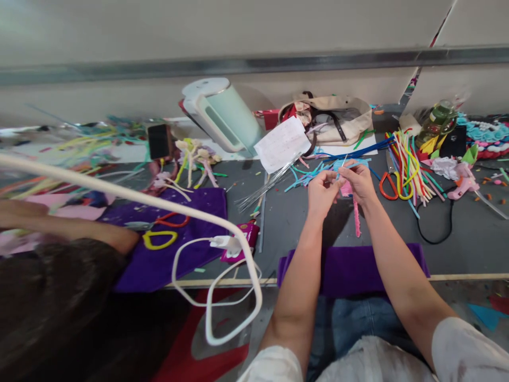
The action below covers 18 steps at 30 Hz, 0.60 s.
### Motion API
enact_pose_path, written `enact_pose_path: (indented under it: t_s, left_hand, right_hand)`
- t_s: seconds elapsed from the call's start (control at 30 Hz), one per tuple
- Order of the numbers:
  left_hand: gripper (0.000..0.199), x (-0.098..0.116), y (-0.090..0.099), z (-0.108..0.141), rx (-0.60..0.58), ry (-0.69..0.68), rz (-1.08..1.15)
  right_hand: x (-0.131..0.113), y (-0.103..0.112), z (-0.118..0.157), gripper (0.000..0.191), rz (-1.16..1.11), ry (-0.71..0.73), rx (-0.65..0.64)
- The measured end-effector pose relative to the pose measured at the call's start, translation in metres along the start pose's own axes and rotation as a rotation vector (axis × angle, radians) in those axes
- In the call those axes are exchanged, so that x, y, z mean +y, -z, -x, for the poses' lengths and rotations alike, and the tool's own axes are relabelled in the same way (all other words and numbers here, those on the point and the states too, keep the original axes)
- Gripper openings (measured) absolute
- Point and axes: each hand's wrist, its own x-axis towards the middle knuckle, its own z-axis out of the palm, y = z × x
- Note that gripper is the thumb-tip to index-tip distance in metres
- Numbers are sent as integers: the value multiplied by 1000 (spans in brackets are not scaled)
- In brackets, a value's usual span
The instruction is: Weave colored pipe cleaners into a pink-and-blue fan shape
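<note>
My left hand [323, 192] and my right hand [358, 181] meet above the table, fingers pinched together. Between the fingertips is a small light blue pipe cleaner piece [339, 174], mostly covered by the fingers. A thin pale tip rises just above them. Under my right hand lies a pink fuzzy piece [347, 188], and a pink pipe cleaner strip [357, 218] hangs or lies below it; whether they join the blue piece cannot be seen. More light blue pipe cleaners [304, 176] lie just left of and behind my hands.
Red-and-yellow-handled scissors [387, 187] and colourful pipe cleaners [413, 170] lie right, near a pink glue gun [465, 183]. Behind are a cream bag [353, 124], white paper [283, 143] and a pale green appliance [234, 119]. A white cable [159, 199] crosses left, by another person's arm [71, 225].
</note>
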Motion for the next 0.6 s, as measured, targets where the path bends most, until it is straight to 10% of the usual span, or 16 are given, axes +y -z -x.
enact_pose_path:
  t_s: [0.2, 0.6]
  left_hand:
    - [27, -1, -2, 2, 129, -171, -210]
    - [39, 10, 10, 0, -338, 306, 350]
  right_hand:
    - [2, 2, -2, 30, 33, -13, -18]
    - [-10, 1, 4, 28, -87, -58, -206]
